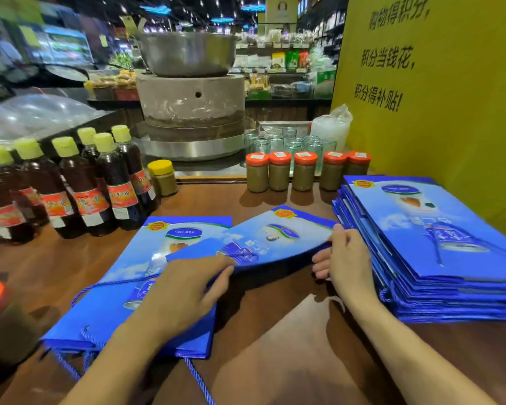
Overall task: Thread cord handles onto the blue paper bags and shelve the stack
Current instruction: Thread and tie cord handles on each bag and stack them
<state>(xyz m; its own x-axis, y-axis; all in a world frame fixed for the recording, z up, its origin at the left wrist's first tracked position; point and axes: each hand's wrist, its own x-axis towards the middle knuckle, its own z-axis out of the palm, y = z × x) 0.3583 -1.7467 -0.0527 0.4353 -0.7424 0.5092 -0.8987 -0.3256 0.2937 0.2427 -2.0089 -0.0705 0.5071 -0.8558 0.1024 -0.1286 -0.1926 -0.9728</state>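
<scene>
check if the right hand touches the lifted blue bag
Touching. Head view: the right hand pinches the lifted bag, thumb on top, fingers beneath.

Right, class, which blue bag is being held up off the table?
The middle bag, gripped by the left hand and right hand. The left bag lies flat, and the stack lies at right.

You stand at a brown wooden counter (278, 346). A yellow panel (456, 118) with dark characters rises on your right. A stone mill (192, 103) sits ahead, with stocked shelves (278, 68) behind it under blue ceiling lights (155, 8).
</scene>
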